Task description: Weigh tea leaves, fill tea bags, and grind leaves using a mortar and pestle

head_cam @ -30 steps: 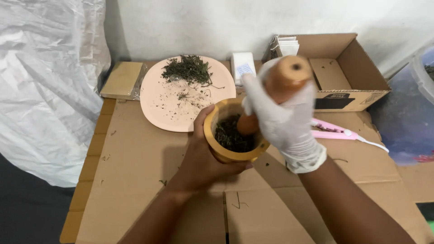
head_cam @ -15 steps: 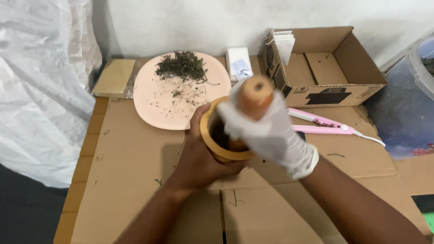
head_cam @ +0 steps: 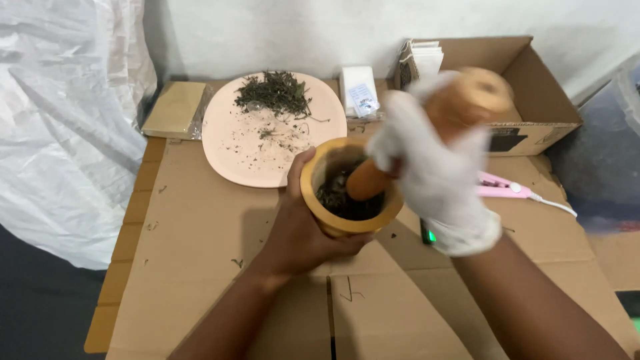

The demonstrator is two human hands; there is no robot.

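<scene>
change: pestle [head_cam: 427, 127] leans further right than half a second ago, its tip swung over to the right side of the mortar [head_cam: 348, 193] (grinding stroke going round, by the look of it)
meaning: herbs [head_cam: 340, 197] inside look partly crushed, dark and clumpy, not powder yet
left hand [head_cam: 303, 230]: bare, fingers wrapped round the mortar's left wall, steadying it
right hand [head_cam: 437, 173]: white glove, fingers closed tight on the pestle's upper shaft
mortar: yellow-tan, sits on the cardboard-covered counter [head_cam: 213, 267], just below the plate [head_cam: 267, 143]
plate: pink, leftover dried herb pile at its top edge, crumbs scattered
nearby: open box [head_cam: 533, 100], pink tool [head_cam: 503, 187] right of the glove
</scene>
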